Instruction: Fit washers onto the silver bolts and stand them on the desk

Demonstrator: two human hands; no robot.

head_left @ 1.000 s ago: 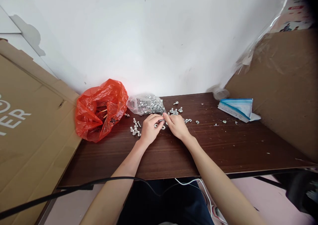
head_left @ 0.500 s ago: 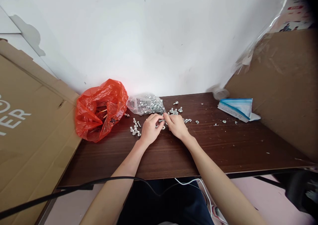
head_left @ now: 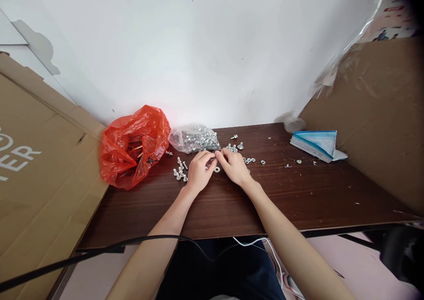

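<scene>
My left hand (head_left: 199,172) is closed in a pinch on a small metal bolt (head_left: 212,159), which is mostly covered by the fingers. Touching it from the other side, my right hand (head_left: 236,166) is closed too, its fingertips over the bolt's end; what lies between them is hidden. Below the fingertips a flat washer (head_left: 217,169) lies on the table. Several loose bolts (head_left: 180,172) stand left of my left hand. Bolts fitted with washers (head_left: 232,148) are grouped just beyond my right hand, and several small rings or nuts (head_left: 253,160) lie to its right.
A clear plastic bag of hardware (head_left: 195,140) rests against the wall, beside a red plastic bag (head_left: 135,145) with copper-coloured pieces. At right lie a blue and white packet (head_left: 314,144) and a cardboard box (head_left: 374,114). Another box (head_left: 43,172) borders the left. A black cable (head_left: 142,239) crosses in front.
My right hand has shifted slightly left, closing up against my left fingertips. The bolt's shaft, visible between the hands before, is now mostly covered. The washer beneath shows more fully.
</scene>
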